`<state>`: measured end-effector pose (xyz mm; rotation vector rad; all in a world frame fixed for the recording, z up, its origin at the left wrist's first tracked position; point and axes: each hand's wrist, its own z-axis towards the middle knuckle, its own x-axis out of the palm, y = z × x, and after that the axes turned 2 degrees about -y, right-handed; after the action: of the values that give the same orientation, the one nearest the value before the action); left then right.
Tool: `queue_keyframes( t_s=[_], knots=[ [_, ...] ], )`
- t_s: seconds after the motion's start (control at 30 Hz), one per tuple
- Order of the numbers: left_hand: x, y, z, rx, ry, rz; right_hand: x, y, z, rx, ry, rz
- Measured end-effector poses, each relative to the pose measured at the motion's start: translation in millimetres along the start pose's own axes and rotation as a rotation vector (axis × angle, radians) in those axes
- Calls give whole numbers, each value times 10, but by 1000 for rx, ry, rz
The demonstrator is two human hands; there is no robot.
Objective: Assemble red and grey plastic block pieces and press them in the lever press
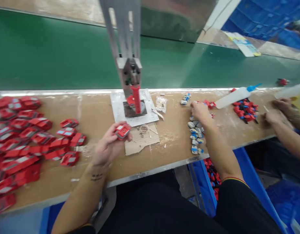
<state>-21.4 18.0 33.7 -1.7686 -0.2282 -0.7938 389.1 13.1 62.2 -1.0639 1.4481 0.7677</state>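
Observation:
My left hand point(110, 143) holds a red toy car body point(122, 130) with grey and white patches, pinched between thumb and fingers in front of the press. To the right, my right hand point(200, 111) reaches over the table by a cluster of small grey, blue and yellow toy parts point(195, 132). Its fingers are bent together; whatever is at their tips is hidden. Small red parts point(209, 104) lie just beside it. The press point(132, 70) has a red ribbed handle piece point(136, 99) above a dark metal block point(130, 110) on a white plate.
Many red car bodies point(23, 139) are heaped on the left. A white glue bottle point(234, 97) with a blue tip lies right of my right hand, near red and black parts point(246, 110). Another person's hands point(274, 115) work at far right. A green belt point(54, 55) runs behind.

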Motion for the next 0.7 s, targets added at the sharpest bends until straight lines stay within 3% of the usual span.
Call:
queue_keyframes(
  t_s=[0.1,0.17,0.23,0.37,0.47,0.53,0.7],
  knots=[
    [-27,53,1,-10,50,-17,-12,55,-241,0,-135,112],
    [-54,80,7,1,81,-20,-14,175,-510,-3,-420,513],
    [-73,102,6,12,119,-21,-17,396,-814,-143,-544,908],
    [-75,139,-5,35,179,-33,-36,1024,-1229,-561,-459,1379],
    [-65,157,-2,59,202,-43,-51,1397,-1278,-705,-389,1539],
    [-62,161,0,72,212,-41,-52,1529,-1255,-750,-376,1565],
    [-76,163,-8,96,214,14,-29,1625,-1242,-851,-465,1381]
  ],
)
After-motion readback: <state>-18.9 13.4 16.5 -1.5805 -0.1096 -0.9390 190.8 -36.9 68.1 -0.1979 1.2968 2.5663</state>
